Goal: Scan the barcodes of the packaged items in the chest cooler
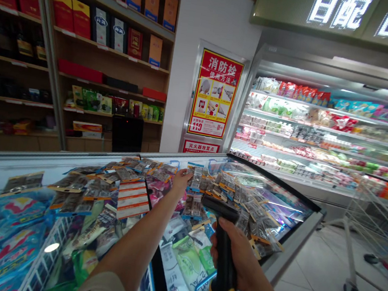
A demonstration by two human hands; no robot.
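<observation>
My right hand (244,256) is wrapped round the handle of a black and yellow barcode scanner (220,209), whose head points left over the freezer. My left hand (181,180) reaches far across the glass top, its fingers closed at the edge of a small clear snack packet (195,178) with a blue strip. Its fingertips are small and partly hidden. Many similar packets with brown contents, such as the snack packets (77,194) on the left and the snack packets (259,217) on the right, lie spread over the lids. A white sheet with orange stripes (133,199) lies left of my forearm.
The chest freezer (296,242) holds bagged frozen goods (18,236) under its glass. Behind stand a shelf of boxed bottles (102,26), a fire hydrant poster (216,95) and a lit chiller (326,125). A shopping cart (359,226) stands on the right.
</observation>
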